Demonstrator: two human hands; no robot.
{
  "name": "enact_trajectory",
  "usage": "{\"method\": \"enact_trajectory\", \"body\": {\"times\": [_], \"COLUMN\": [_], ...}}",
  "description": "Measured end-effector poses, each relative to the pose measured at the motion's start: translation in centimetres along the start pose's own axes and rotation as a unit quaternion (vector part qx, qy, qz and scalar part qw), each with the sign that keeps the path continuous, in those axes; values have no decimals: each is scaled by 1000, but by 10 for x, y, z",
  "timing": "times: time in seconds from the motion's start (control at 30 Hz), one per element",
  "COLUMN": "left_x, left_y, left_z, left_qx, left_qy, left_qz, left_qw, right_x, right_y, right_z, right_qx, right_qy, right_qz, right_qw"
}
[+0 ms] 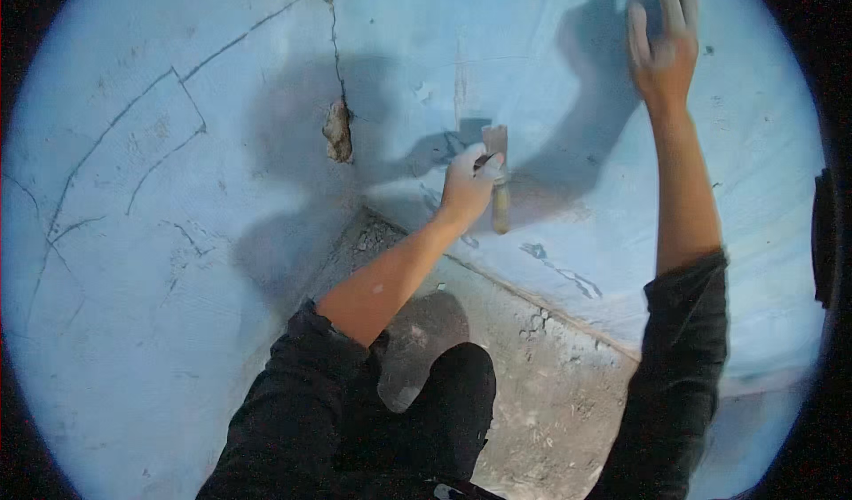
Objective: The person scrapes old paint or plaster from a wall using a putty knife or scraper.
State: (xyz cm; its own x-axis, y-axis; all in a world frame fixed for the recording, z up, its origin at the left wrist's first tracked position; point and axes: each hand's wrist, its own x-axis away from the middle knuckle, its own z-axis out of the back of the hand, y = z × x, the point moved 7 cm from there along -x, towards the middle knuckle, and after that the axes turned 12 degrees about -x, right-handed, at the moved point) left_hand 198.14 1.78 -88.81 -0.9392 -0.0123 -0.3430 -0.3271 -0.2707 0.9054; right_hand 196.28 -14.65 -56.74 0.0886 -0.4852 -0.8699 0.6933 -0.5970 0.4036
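Note:
My left hand holds a putty knife beside the blue wall. Its wooden handle hangs downward, while the stained blade points up. A small dark piece shows between the fingers, too unclear to name. Higher up, my right hand is raised to the painted wall, fingers apart and slightly blurred. I see nothing held in it, and whether the palm touches the wall cannot be told. A faint pale vertical streak marks the wall above the putty knife.
Near the wall corner, a hole exposes rough brown material below a long crack. More cracks branch over the left wall. A dusty, rough concrete floor meets the walls below. My dark-clad knee is close to the corner.

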Motion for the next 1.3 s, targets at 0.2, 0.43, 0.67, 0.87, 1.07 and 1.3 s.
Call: {"method": "enact_trajectory", "body": {"times": [0.2,0.43,0.67,0.87,1.07,1.3], "left_x": [-13,4,-36,-16,-13,-16], "left_y": [-18,-27,-43,-52,-84,-65], "left_z": [3,-47,-40,-50,-54,-43], "left_qx": [303,464,378,439,478,475], "left_qy": [-16,-137,-185,-103,-63,-49], "left_qz": [78,156,152,159,181,190], "left_qw": [950,861,894,878,857,858], "right_x": [164,251,266,295,292,294], "right_y": [-120,-179,-168,-157,-176,-172], "right_z": [-39,-91,-117,-132,-143,-146], "right_qx": [-257,-443,-442,-376,-383,-393], "right_qy": [-54,-33,22,21,16,8], "right_qz": [-436,-658,-680,-640,-653,-664], "right_qw": [861,608,584,670,653,636]}}
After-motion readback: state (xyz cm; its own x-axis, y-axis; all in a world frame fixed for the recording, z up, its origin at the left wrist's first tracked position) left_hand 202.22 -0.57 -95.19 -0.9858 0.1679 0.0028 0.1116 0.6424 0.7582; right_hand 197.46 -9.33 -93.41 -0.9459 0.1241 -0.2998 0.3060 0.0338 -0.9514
